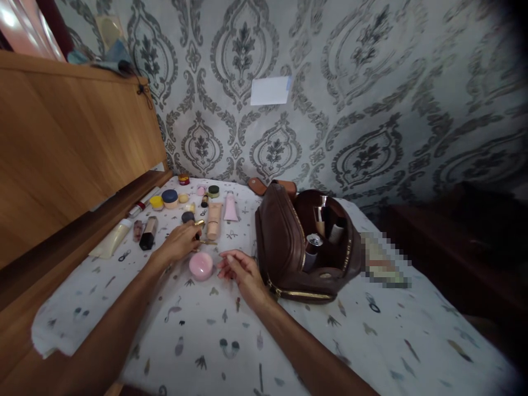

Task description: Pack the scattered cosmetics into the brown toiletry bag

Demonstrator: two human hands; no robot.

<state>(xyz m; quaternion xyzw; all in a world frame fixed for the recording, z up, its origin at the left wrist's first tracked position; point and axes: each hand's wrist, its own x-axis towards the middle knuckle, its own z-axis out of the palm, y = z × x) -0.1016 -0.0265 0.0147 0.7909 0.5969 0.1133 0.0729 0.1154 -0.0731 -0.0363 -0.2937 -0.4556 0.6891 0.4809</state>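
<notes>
I observe the right hand unoccupied, fingers loosely spread, left of the bag. The jar sits between both hands. Beyond it, the left hand, nearer, curls at a crosswise gold tube; pinch unconfirmed.

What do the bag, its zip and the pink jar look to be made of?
Bag: probably leather or imitation leather, with a soft sheen; its smooth brown sides curve softly.
Zip: likely metal, gold-toned, its teeth catching light.
Pink jar: perhaps plastic, though glass is possible; glossy, with a bright highlight on top.
</notes>
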